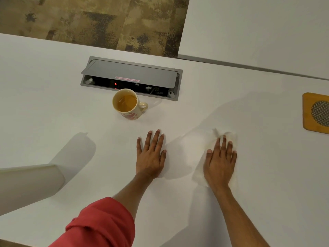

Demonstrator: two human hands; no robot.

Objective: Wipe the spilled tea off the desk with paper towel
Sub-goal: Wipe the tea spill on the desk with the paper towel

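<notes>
Head view is showing the left hand (151, 154) lying flat, fingers spread, on the desk (53, 113) below the mug (128, 104); further right, the right hand (220, 162) is pressing flat, fingers straight, on the paper towel (199, 168) lying beneath it.

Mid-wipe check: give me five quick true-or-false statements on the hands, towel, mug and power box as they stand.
1. The right hand presses flat on the paper towel. True.
2. The left hand holds the mug. False: it lies flat on the desk, apart from the mug.
3. The mug is empty. False: it holds amber tea.
4. The power box lid is raised. True.
5. The mug lies tipped over. False: it stands upright.
</notes>
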